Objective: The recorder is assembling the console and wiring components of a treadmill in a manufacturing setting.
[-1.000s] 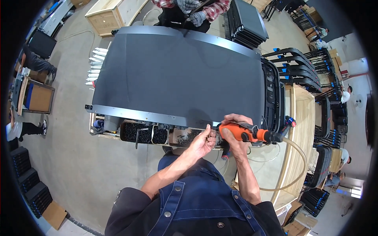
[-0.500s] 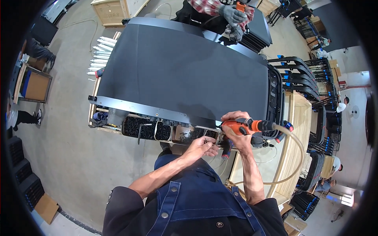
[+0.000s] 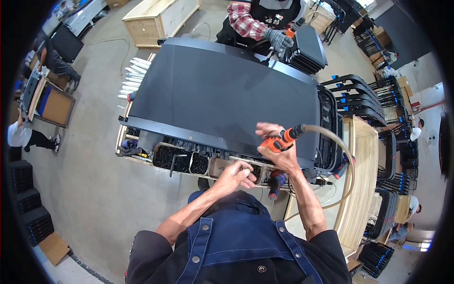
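A long treadmill-like deck with a dark flat belt [image 3: 213, 90] lies crosswise before me, a grey metal side rail [image 3: 184, 134] along its near edge. My right hand [image 3: 283, 155] is wrapped round an orange pneumatic screwdriver [image 3: 279, 142] above the rail's right part, some fingers stretched over the belt. A clear hose [image 3: 347, 156] loops from the tool. My left hand [image 3: 235, 178] is held with curled fingers just over the bins below the rail. What its fingertips pinch is too small to make out. Black screws [image 3: 171, 157] fill a bin further left.
A hex key [image 3: 174, 163] rests on the screw bin. A dark blue and red power tool [image 3: 276, 183] hangs by my right forearm. Across the deck a co-worker's gloved hand [image 3: 279, 40] holds an orange tool. A wooden crate [image 3: 362, 175] stands at the right, stacked black frames [image 3: 354, 97] behind it.
My right hand has moved the screwdriver up and left, away from the rail. My left hand stays by the bins with its fingers more curled. The view has shifted, showing more of the co-worker.
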### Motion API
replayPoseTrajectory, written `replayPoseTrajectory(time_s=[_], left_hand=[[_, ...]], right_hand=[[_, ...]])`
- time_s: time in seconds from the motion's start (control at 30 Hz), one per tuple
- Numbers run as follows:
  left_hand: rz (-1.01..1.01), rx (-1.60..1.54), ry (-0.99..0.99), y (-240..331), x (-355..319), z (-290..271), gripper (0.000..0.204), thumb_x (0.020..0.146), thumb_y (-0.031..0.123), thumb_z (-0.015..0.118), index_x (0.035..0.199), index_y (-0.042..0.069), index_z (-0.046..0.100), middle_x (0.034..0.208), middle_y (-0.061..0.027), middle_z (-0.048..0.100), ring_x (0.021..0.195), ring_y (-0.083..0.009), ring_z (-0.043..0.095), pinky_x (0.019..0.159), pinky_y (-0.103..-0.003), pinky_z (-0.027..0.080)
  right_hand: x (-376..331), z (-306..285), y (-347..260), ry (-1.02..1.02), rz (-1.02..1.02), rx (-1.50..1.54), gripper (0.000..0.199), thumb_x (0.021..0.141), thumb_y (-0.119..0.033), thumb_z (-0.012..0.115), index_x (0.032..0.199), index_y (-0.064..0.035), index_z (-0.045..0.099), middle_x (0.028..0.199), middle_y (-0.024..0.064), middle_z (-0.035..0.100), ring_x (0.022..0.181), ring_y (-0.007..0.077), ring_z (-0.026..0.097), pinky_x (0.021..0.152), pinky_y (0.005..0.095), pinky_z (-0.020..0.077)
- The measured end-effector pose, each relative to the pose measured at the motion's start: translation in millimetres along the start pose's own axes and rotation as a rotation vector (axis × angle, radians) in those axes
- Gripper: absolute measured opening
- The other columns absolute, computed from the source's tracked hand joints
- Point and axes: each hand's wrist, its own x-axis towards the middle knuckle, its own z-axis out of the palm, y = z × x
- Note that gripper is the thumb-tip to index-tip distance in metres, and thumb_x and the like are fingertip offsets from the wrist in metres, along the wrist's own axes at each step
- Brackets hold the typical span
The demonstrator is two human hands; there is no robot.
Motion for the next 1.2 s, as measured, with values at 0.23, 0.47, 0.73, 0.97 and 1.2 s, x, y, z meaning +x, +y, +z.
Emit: replayPoseTrajectory(time_s=[0.23,0.47,0.73,0.97,1.2], left_hand=[[0.073,-0.533,0.364,-9.4,-5.8,-11.5,0.019,0.101,0.019,0.063,0.113,0.004,0.063,0.110,-0.0094,0.070,0.090,-0.0175,0.070,0.079,-0.028,0.060],[0.068,-0.831,0.387,-10.5,-11.6,-13.9,0.023,0.102,0.020,0.060,0.118,0.003,0.060,0.113,-0.0112,0.069,0.097,-0.0199,0.071,0.084,-0.029,0.062],[0.098,-0.984,0.363,2.8,-19.7,-33.1,0.021,0.102,0.021,0.060,0.113,0.003,0.060,0.117,-0.0110,0.068,0.101,-0.0206,0.069,0.086,-0.030,0.062],[0.057,-0.886,0.489,32.8,-23.4,-70.5,0.023,0.101,0.023,0.062,0.112,0.004,0.063,0.112,-0.0068,0.070,0.093,-0.0167,0.069,0.084,-0.029,0.061],[-0.010,-1.131,0.399,34.0,-8.9,-134.9,0.026,0.105,0.028,0.055,0.110,0.005,0.064,0.101,-0.0054,0.069,0.092,-0.0180,0.069,0.082,-0.030,0.062]], right_hand=[[-16.6,-6.8,-22.5,0.155,-0.039,0.455,0.050,0.079,0.003,0.075,0.122,-0.0014,0.051,0.118,0.0190,0.065,0.107,0.0277,0.069,0.093,0.0410,0.0569],[-34.0,16.4,-19.0,0.288,-0.090,0.733,0.049,0.079,-0.005,0.074,0.122,-0.0096,0.051,0.113,0.0141,0.064,0.100,0.0275,0.066,0.093,0.0468,0.0531],[-16.5,54.2,-6.2,0.383,-0.055,0.749,0.047,0.081,-0.006,0.072,0.123,-0.0104,0.052,0.112,0.0133,0.064,0.099,0.0268,0.066,0.095,0.0502,0.0521],[2.5,106.3,-13.2,0.248,-0.141,0.560,0.050,0.079,-0.009,0.079,0.121,-0.0098,0.051,0.114,0.0129,0.061,0.102,0.0292,0.063,0.097,0.0498,0.0498],[49.9,172.8,-19.9,0.108,-0.127,0.334,0.049,0.082,0.003,0.075,0.120,-0.0053,0.045,0.118,0.0195,0.061,0.105,0.0272,0.066,0.095,0.0425,0.0553]])
